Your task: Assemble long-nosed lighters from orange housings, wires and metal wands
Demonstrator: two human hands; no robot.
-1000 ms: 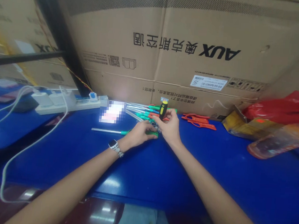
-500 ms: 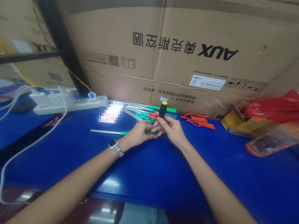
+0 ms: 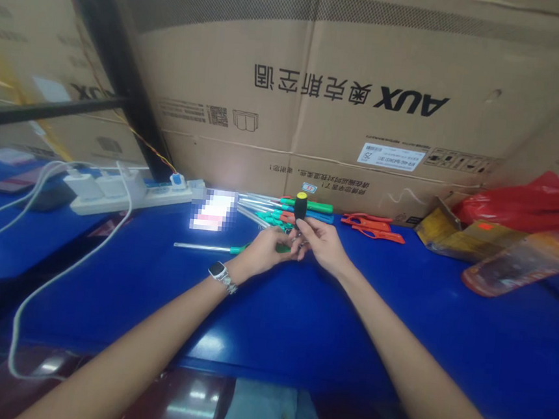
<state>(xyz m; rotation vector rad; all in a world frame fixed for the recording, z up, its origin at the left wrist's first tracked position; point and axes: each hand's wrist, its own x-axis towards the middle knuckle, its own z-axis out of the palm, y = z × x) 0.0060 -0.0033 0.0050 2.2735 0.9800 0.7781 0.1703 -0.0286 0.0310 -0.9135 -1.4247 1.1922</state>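
My right hand (image 3: pixel 324 245) is closed around the lower part of a short screwdriver (image 3: pixel 301 207) with a black handle and yellow end, held upright. Just beside it, my left hand (image 3: pixel 262 252) is closed on a long-nosed green lighter (image 3: pixel 235 250). The lighter's metal tube points left, and its green body runs behind my fingers. Both hands' fingertips meet under the screwdriver, hiding its tip. Behind them lies a pile of similar lighters (image 3: pixel 284 213) with green, blue and red bodies. Right of the pile are orange lighter shells (image 3: pixel 374 229).
A lit phone (image 3: pixel 213 210) lies left of the pile, near a white power strip (image 3: pixel 108 203) with plugs and a looping cable. A large cardboard box (image 3: pixel 284 47) stands behind. At right are a bottle (image 3: pixel 509 265), a small yellow box (image 3: pixel 446 234) and a red bag (image 3: pixel 519 201).
The view has shifted slightly, so the scene sits a little further right. The screwdriver has moved slightly left relative to the pile; both hands keep their hold.
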